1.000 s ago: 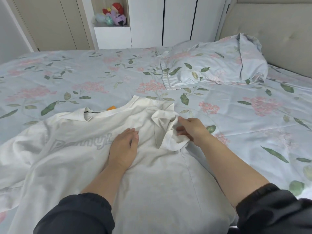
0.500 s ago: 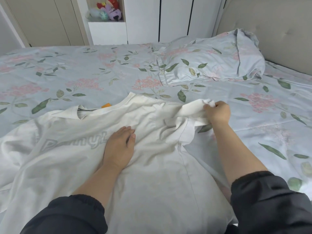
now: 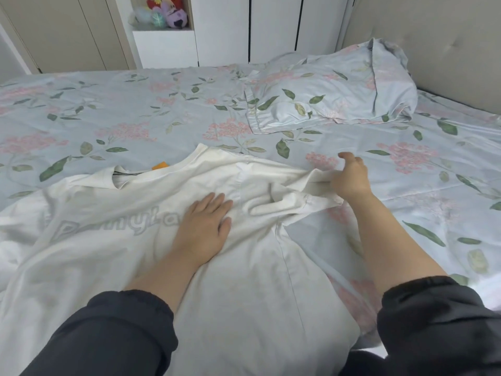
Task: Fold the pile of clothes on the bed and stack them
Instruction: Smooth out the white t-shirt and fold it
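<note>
Two grips: left [image 3: 203, 226] flat, right [image 3: 349, 180] pinching sleeve [image 3: 311, 183].

Left hand [image 3: 202, 226], right hand [image 3: 349, 179] on white T-shirt [image 3: 244, 280]

White shirt [image 3: 244, 280], lettering partly under left hand [image 3: 203, 226], hem cut off below, right hand [image 3: 349, 177] blurred

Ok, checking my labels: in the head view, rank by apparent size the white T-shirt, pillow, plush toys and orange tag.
Largest first: white T-shirt, pillow, plush toys, orange tag. The toys sit far back, so their true size is unsure.
</note>
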A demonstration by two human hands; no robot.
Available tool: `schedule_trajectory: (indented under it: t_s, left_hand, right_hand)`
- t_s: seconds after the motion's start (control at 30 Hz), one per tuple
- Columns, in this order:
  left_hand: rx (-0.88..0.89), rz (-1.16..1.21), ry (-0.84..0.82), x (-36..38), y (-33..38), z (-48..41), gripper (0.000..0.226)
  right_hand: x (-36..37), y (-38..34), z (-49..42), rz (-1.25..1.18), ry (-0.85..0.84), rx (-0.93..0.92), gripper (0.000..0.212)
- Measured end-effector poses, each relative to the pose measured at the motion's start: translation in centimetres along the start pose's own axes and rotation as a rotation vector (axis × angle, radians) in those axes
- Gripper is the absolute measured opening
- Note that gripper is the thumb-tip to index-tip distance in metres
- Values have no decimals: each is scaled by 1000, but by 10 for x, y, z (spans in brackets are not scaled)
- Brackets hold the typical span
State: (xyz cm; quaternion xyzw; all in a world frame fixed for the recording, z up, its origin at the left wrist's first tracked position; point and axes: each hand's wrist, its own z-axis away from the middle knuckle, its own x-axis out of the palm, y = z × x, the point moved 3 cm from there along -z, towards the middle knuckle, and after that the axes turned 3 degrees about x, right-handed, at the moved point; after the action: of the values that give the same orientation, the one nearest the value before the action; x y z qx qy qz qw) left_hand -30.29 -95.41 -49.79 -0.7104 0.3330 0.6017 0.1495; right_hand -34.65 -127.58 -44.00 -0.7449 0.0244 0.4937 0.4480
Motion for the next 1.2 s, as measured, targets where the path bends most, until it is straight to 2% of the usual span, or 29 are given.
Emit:
schedule_trajectory:
  t_s: [0.1, 0.17, 0.23, 0.3, 0.37, 0.4, 0.47, 0.53, 0.6, 0.63, 0.67, 0.73, 0.77, 0.8, 0.87, 0.93, 1.0, 1.03, 1.07, 1.13, 1.2]
  left_hand:
    - [-76, -53, -54, 12, 24, -15, 53]
    - [-47, -66, -69, 20, 52, -27, 55]
    - [32, -91, -49, 26, 73, -31, 60]
    - [81, -97, -21, 28, 78, -31, 63]
    - [90, -56, -5, 29, 75, -31, 54]
    - [93, -37, -1, 29, 74, -31, 55]
    - [99, -41, -7, 28, 75, -30, 62]
    - [111, -52, -6, 28, 76, -31, 67]
    - [114, -45, -9, 29, 75, -31, 65]
    - [116, -36, -12, 29, 74, -31, 61]
    - [117, -15, -9, 29, 74, -32, 58]
    - [107, 53, 9, 27, 74, -31, 58]
    - [107, 83, 31, 26, 75, -30, 57]
    - [107, 119, 58, 24, 75, -29, 55]
    - [82, 259, 114, 14, 75, -26, 48]
    - [76, 413, 291, -2, 79, -19, 43]
    - [71, 446, 479, -18, 88, -8, 32]
    - [37, 440, 448, -23, 95, -5, 30]
    - [-27, 404, 318, -24, 103, -5, 35]
    - [-142, 151, -39, -19, 117, -5, 41]
    - [-141, 29, -183, -19, 125, -7, 24]
  right_hand:
    - [17, -22, 11, 215, -129, -318, 66]
    - [31, -25, 15, 305, -256, -363, 62]
    - [37, -23, 14, 266, -298, -352, 46]
    - [26, -19, 7, 177, -119, -297, 32]
    - [4, -5, -2, 101, 151, -161, 26]
    - [-6, 3, -5, 82, 231, -93, 24]
    - [-16, 20, -9, 55, 244, 11, 24]
    - [-21, 26, -9, -9, 180, 22, 27]
    - [-24, 18, -8, -121, 43, -43, 16]
    - [-24, 10, -4, -185, -113, -54, 13]
    - [-23, 3, 2, -202, -306, -44, 22]
    - [-14, -6, 18, -70, -631, -49, 37]
    - [-9, -9, 26, 9, -701, -79, 38]
    - [-4, -11, 32, 40, -714, -120, 34]
    - [1, -13, 41, -133, -665, -112, 27]
    - [-2, -7, 43, -399, -558, 7, 28]
    - [-9, -4, 45, -449, -421, 59, 27]
    - [-10, -4, 46, -408, -371, 58, 29]
    - [-10, -4, 49, -352, -326, 66, 32]
    - [-9, -8, 55, -293, -240, 81, 33]
    - [-9, -15, 61, -319, -173, 70, 31]
